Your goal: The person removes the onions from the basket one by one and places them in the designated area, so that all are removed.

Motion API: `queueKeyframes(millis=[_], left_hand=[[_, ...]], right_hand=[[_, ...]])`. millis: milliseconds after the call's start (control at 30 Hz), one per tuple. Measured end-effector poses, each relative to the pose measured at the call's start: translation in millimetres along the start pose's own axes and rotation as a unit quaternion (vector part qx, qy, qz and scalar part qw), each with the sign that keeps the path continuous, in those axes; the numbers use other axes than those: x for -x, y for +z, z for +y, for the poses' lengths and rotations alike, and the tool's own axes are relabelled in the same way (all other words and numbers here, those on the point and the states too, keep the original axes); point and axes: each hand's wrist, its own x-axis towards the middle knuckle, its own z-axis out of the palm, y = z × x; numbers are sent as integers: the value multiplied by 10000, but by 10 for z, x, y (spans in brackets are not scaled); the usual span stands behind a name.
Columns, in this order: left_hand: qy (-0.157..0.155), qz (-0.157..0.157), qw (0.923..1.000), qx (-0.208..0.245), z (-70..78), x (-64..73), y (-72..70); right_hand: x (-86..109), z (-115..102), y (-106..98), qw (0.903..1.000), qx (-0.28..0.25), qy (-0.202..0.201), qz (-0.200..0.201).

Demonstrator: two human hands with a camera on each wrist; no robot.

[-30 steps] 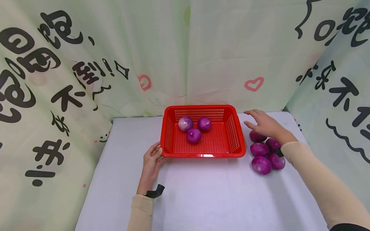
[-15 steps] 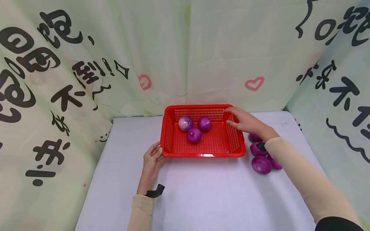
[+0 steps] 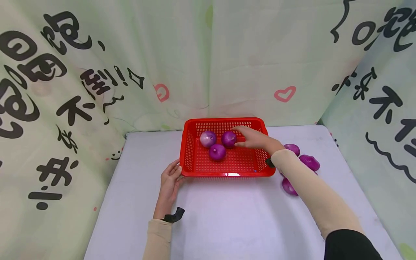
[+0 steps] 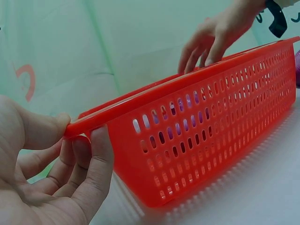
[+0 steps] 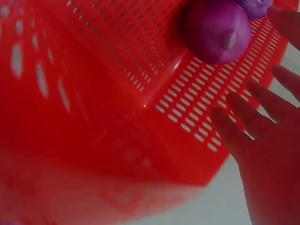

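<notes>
A red perforated plastic basket [image 3: 208,174] stands on the table with three purple onions inside: a paler one [image 3: 208,139], a front one [image 3: 217,152] and a right one [image 3: 229,139]. My left hand [image 3: 170,182] pinches the front left corner of the rim, thumb above and fingers below, as the left wrist view shows. My right hand [image 3: 255,140] reaches over the basket's right side, fingers spread beside the right onion. Whether it touches that onion I cannot tell. Nothing is held in it in the right wrist view, where the fingers [image 5: 255,115] look fairly straight.
Several more onions [image 3: 309,163] lie on the white tablecloth [image 3: 224,220] right of the basket, partly hidden by my right forearm. A patterned curtain [image 3: 240,72] with black writing hangs close behind the basket and along both sides.
My right hand has moved left from above the loose onions, across the basket's right rim, to the right onion inside. The left hand and the basket have stayed in place.
</notes>
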Motion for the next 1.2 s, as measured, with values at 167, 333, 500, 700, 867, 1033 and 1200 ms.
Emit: queueKeyframes(millis=[167,333,500,700,867,1033,1200], left_hand=[[7,36,10000,-7,-2,-12,-3],[30,81,10000,42,7,-19,-1],[46,68,10000,31,17,-13,10],[-15,75,10000,37,18,-2,12],[-31,91,10000,2,9,-11,6],[5,71,10000,15,6,-13,13],[17,58,10000,31,-5,-12,8]], right_hand=[[-134,25,97,10000,-31,19,-67],[-286,51,189,10000,-62,-3,45],[-400,84,279,9997,177,-73,161],[-435,48,315,9997,69,33,223],[-447,36,339,9997,34,119,209],[-433,34,362,9994,-81,140,315],[-403,56,423,9990,-54,274,348]])
